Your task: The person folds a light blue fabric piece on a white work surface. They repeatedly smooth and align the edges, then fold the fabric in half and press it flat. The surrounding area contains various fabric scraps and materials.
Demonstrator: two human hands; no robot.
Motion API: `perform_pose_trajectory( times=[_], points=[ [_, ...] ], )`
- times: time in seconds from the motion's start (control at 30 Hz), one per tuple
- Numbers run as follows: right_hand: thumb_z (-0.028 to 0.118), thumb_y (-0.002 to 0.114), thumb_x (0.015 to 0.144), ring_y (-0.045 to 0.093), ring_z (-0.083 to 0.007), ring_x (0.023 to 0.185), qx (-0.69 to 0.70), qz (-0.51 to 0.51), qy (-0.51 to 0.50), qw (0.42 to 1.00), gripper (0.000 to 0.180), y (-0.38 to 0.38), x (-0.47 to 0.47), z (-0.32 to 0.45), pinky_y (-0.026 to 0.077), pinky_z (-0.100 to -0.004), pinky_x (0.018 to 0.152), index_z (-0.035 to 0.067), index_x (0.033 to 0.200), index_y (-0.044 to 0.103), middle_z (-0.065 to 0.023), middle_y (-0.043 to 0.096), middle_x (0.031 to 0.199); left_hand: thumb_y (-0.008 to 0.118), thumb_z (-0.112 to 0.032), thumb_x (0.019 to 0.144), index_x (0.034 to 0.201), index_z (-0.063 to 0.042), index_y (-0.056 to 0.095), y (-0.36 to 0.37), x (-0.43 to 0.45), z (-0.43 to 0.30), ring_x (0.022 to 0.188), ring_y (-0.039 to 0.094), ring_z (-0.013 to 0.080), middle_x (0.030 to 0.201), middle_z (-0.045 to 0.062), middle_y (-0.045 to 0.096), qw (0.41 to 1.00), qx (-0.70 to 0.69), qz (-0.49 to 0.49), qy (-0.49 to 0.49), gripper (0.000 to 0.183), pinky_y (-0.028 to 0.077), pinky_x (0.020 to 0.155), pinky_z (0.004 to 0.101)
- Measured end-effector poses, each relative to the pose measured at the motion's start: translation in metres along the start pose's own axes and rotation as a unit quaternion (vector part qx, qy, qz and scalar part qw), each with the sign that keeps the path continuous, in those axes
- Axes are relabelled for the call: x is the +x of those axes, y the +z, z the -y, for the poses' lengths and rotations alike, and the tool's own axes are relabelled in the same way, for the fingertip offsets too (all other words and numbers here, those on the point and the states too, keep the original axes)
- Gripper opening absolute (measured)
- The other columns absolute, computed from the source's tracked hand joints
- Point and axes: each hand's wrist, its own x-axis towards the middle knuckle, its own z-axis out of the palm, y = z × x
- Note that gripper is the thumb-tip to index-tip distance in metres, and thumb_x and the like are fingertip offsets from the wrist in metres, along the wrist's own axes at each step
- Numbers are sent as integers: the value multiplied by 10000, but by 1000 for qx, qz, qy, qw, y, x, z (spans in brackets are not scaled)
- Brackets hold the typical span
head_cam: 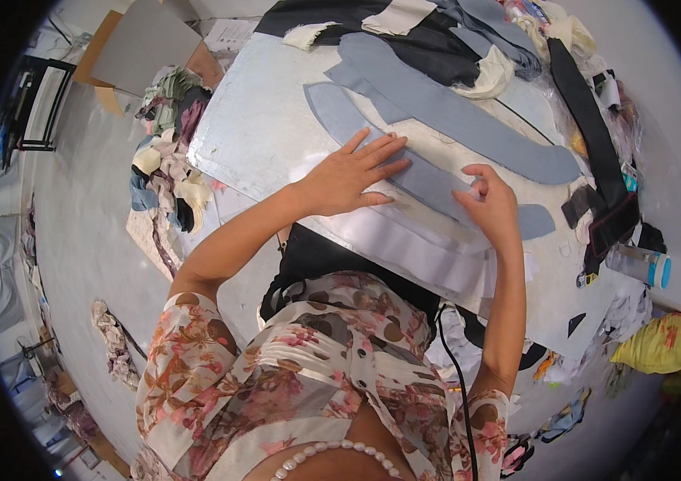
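My left hand lies palm down with its fingers spread over a long, curved blue-grey fabric piece on the table. At that piece's right part is my right hand, its thumb and forefinger bent towards each other. Something pale shows by these fingertips, but whether they pinch it is unclear. White, thin sheet material runs along the table's near edge, below both hands. A second, larger blue-grey curved fabric piece lies just beyond the first one.
Black fabric and stacked blue-grey fabric cover the table's far side. Cream scraps lie on them. To the right are a black strip and a clear bottle with a blue lid. Fabric scraps are heaped left of the table.
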Motion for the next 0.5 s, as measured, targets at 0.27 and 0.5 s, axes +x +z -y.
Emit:
perform_pose_trajectory(
  times=[0.27, 0.5],
  points=[
    [159, 777, 737, 597, -246, 631, -39, -47, -51, 997, 394, 4, -5, -7, 459, -369, 597, 107, 1089, 609, -50, 605, 682, 412, -587, 948, 1501, -106, 332, 6, 22, -26, 1480, 192, 291, 1598, 136, 204, 998, 23, 25, 56, 738, 99, 1210, 515],
    [107, 761, 745, 560, -177, 602, 112, -17, 13, 993, 360, -42, -22, -47, 440, -323, 577, 77, 1076, 624, -33, 579, 648, 407, -601, 944, 1498, -109, 335, 9, 22, -21, 1477, 203, 286, 1600, 116, 209, 997, 9, 34, 70, 744, 100, 1212, 510]
  ],
)
